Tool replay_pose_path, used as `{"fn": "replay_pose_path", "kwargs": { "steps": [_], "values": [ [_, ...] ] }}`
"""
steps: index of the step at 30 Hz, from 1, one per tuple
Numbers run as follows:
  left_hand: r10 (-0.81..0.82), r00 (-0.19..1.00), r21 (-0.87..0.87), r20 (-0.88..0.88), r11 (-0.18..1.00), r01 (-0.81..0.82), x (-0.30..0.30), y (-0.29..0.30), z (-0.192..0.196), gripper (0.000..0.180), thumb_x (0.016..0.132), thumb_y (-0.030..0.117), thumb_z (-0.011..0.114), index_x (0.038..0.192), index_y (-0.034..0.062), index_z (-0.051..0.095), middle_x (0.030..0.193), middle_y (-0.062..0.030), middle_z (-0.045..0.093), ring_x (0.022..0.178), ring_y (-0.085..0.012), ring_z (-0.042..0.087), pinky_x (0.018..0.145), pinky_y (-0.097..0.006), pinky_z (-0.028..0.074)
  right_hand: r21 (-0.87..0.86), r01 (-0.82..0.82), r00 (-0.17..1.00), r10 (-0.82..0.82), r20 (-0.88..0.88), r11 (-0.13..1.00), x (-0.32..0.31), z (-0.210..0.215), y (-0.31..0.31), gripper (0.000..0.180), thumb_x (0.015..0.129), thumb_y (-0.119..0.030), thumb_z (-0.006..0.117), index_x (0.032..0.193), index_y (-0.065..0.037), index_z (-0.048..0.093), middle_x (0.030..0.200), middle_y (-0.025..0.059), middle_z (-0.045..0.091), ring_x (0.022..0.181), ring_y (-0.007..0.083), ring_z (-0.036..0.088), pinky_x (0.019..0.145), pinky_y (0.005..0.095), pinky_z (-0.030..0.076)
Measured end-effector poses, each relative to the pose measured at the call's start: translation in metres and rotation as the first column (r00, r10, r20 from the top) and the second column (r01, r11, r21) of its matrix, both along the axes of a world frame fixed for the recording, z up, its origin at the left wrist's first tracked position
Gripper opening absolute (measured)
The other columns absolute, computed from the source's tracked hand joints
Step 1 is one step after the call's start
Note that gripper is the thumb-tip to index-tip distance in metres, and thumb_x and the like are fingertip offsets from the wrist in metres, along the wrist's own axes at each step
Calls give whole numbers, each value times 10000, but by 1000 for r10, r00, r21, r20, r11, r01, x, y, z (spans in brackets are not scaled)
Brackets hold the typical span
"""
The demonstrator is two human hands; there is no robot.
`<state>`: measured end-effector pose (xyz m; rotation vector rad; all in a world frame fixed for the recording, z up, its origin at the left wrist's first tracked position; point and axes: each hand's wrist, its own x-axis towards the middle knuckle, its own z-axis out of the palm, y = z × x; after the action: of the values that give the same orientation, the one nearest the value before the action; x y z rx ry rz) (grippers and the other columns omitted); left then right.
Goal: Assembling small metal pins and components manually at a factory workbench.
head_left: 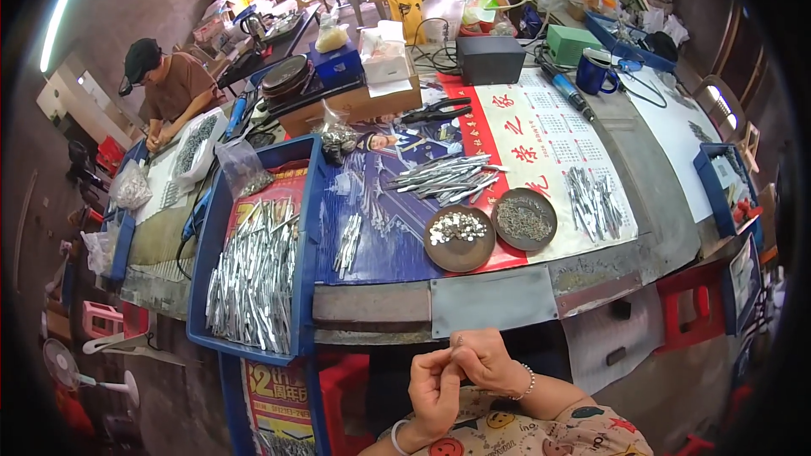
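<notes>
My left hand (434, 393) and my right hand (490, 363) meet in front of the table's near edge. Fingers and thumbs are pinched together on both, and what they hold is too small or hidden to make out. Beyond them on the table sit a round brown dish (456, 261) with small shiny pieces and a second dish (551, 224) with tiny metal parts. Slim silvery metal strips lie in a pile (448, 177) behind the dishes, in a small bunch (347, 245) to the left and in another pile (595, 207) to the right.
A blue tray (199, 287) full of silvery strips stands at the left. Pliers (437, 111), a dark grey box (490, 61), a blue mug (596, 76) and a blue-black corded tool (568, 93) lie farther back. Another person (177, 84) works at the far left. A red stool (688, 312) stands right.
</notes>
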<state>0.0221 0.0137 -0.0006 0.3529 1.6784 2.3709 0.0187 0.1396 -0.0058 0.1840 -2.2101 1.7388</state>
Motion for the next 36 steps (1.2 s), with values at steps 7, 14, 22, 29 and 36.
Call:
{"fn": "replay_pose_path", "kwargs": {
  "steps": [7,14,22,29,36],
  "values": [
    [5,999,5,-49,1000,-5,-3,-4,-2,144,915,-45,488,1045,1,448,922,-76,582,795,-88,562,710,-218,481,-132,-7,991,-10,-131,991,-3,5,-10,200,850,-54,561,683,-22,456,613,75,503,508,167,463,456,283,358],
    [-36,983,19,-177,999,40,2,-13,-2,152,905,-81,459,1026,1,414,766,-89,528,636,-101,491,567,-203,399,-340,658,731,-679,73,672,-27,3,21,247,777,-2,639,946,-46,464,805,33,482,580,99,429,516,227,385],
    [-20,1000,84,3,996,19,2,-14,-10,238,918,-21,505,1145,-35,433,930,-71,574,822,-81,544,732,-197,444,-146,419,885,-439,-155,896,-12,5,-4,604,652,6,720,1143,-57,373,933,66,437,573,82,389,512,224,338],
    [29,995,103,90,994,-39,-3,-15,-7,190,922,-18,493,1107,-24,453,917,-65,586,754,-56,535,667,-184,451,-46,263,964,-264,-17,964,-5,6,-10,77,837,-60,585,885,-32,531,723,72,486,587,177,488,517,305,398],
    [17,993,44,116,999,-22,3,-10,-1,143,916,-16,503,1047,-5,447,929,-74,601,808,-84,570,714,-216,475,36,-27,999,26,46,999,3,10,-11,283,888,-171,556,659,-18,491,599,102,453,504,260,464,469,342,370]
  ]
}}
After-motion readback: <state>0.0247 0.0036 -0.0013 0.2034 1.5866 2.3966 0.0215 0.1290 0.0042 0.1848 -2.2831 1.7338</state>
